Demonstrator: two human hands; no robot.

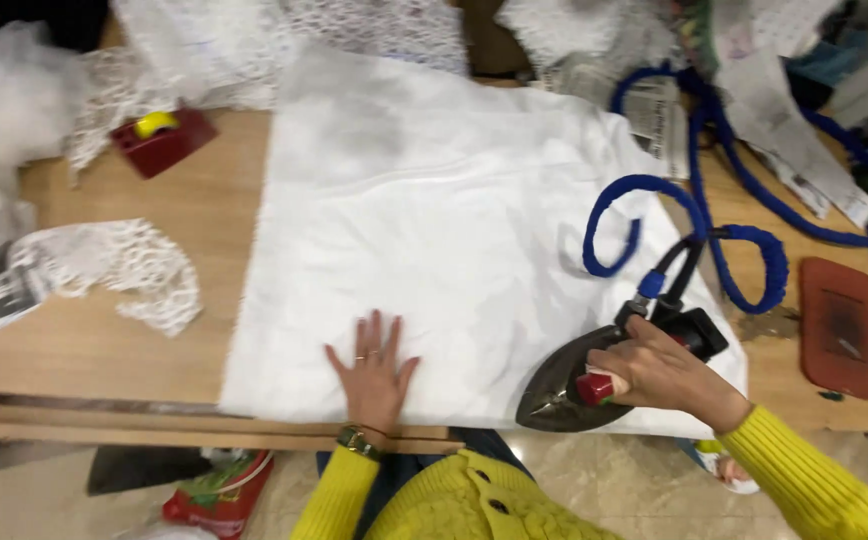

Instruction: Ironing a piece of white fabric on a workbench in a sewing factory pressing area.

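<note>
The person in yellow sleeves is standing at the near edge of the wooden bench (134,330), with a white cloth (434,230) spread flat across its middle. The right hand (659,375) is gripping the red handle of a dark steam iron (579,385), fingers (619,375) clenched round it. The iron is sitting on the cloth's near right corner, at about five o'clock from the cloth's centre, its pointed nose aiming toward roughly eight o'clock and its heel toward two o'clock, so its long axis is running diagonally across that corner.

The left hand (372,375) is lying palm down on the cloth near its front hem, fingers (364,335) released and spread, pressing the fabric flat and holding nothing. It is lying at about nine o'clock from the iron's nose, near but apart from it, with a strip of unpressed cloth between them. The iron's nose is therefore pointing just nearside of that flat hand, and the right hand is the only one on the iron.

From the iron's heel a blue wrapped hose (699,215) is looping away toward one o'clock. A brown iron rest (841,325) is lying off the cloth at three o'clock, and white lace pieces (124,270) and a red tape dispenser (162,140) are lying at nine to ten o'clock.
</note>
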